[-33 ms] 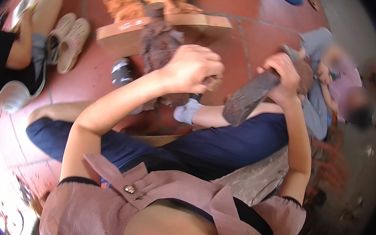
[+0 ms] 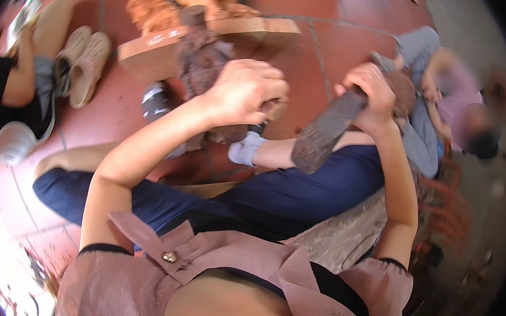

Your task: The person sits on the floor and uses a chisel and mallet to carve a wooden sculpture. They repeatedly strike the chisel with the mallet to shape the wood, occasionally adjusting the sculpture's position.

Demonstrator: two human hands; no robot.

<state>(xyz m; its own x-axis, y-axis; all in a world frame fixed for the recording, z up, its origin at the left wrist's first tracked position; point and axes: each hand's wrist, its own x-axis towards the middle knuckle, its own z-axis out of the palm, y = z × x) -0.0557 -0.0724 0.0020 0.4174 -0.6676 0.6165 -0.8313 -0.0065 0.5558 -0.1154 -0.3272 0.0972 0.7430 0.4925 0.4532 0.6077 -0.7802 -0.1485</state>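
My left hand [image 2: 248,93] is closed in a fist over the floor, in front of a dark brown carved wooden figure [image 2: 205,56]. Something tan peeks out below its curled fingers, too little of it to name. To the right, my right hand [image 2: 371,99] is wrapped round the upper end of a dark wooden mallet [image 2: 323,137]. The mallet's thick, worn end slants down to the left above my blue trouser leg. The hands are apart, and the mallet touches neither the figure nor my left hand. The figure's lower part is partly hidden behind my left hand and forearm.
A pale wooden beam [image 2: 154,48] lies behind the figure, with orange carved wood [image 2: 176,1] beyond it. Clogs [image 2: 88,66] stand on the red tiles at left, near a seated person's leg. More people sit at far right. A grey slab [image 2: 346,234] lies beside my leg.
The whole view has shifted slightly, so floor things and hands appear a little further left. Both hands keep their grips.
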